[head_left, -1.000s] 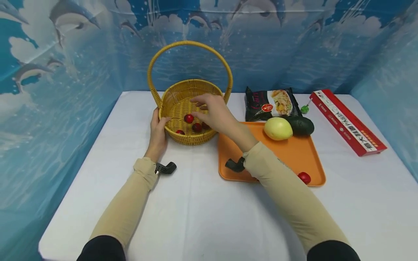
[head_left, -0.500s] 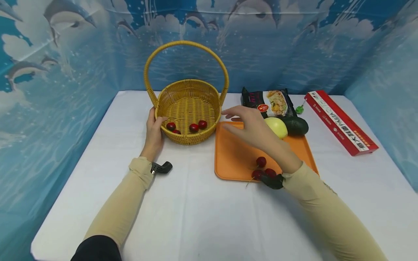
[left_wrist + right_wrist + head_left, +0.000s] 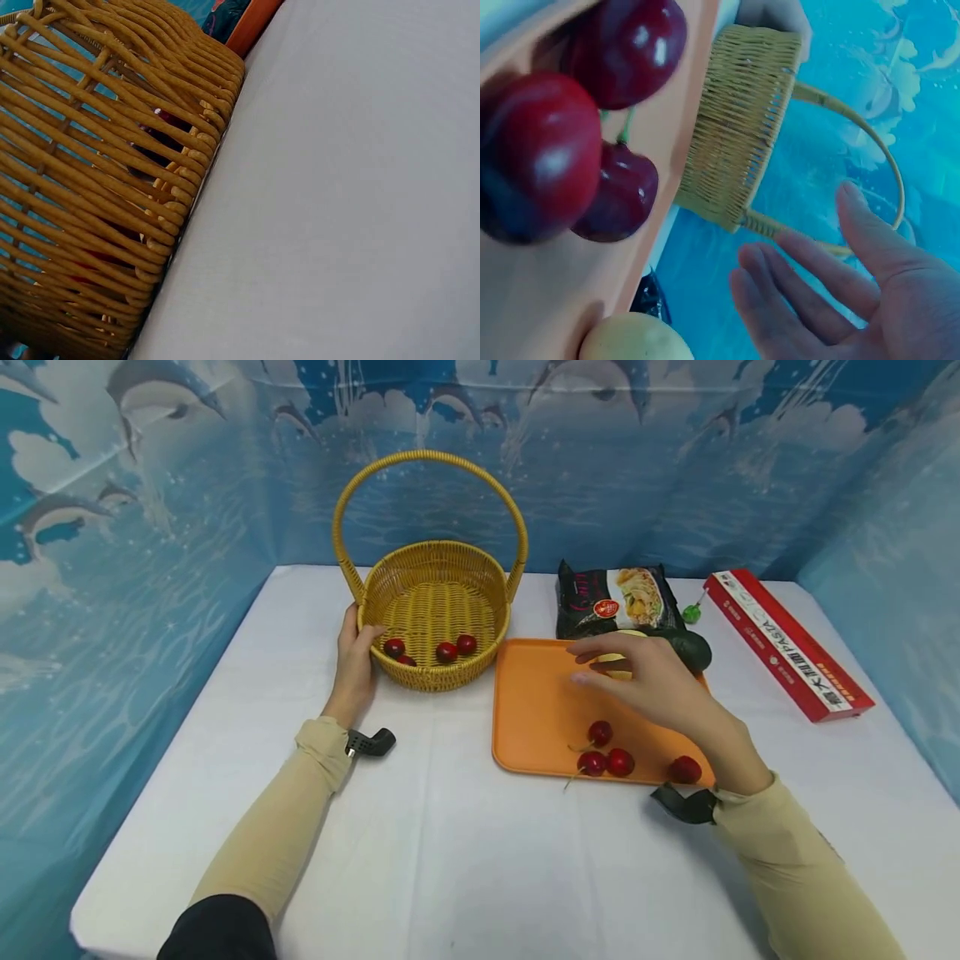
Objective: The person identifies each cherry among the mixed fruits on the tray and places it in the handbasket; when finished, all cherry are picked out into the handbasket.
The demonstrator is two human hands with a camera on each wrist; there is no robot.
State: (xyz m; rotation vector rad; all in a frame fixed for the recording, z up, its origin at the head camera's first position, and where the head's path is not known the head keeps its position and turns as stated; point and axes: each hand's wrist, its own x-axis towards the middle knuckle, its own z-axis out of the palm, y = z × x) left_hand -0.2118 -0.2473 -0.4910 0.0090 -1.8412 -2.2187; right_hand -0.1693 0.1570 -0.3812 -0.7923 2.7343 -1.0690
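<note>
My left hand (image 3: 352, 670) grips the near left rim of a yellow wicker basket (image 3: 431, 679), thumb over the edge. Several dark red cherries (image 3: 446, 652) lie inside on the basket's floor. In the left wrist view the woven wall (image 3: 97, 172) fills the left side, and the hand is out of sight. Over an orange tray (image 3: 536, 710) hovers my right hand (image 3: 660, 685), holding nothing, its fingers parted from the thumb. Beneath it on the tray are more cherries (image 3: 620, 762) and a red fruit (image 3: 685, 769). A pale yellow fruit (image 3: 636, 339) is mostly hidden behind this hand in the head view.
A dark green avocado-like fruit (image 3: 688, 648) sits at the tray's back corner. Behind the tray lies a black noodle packet (image 3: 622, 597), with a small green item (image 3: 692, 613) beside it. A long red pasta box (image 3: 787, 643) lies at the right. A blue dolphin-print curtain (image 3: 450, 510) backs the table.
My right hand has come out of the basket and moved right over the tray, uncovering the cherries in both. My left hand stays on the basket rim.
</note>
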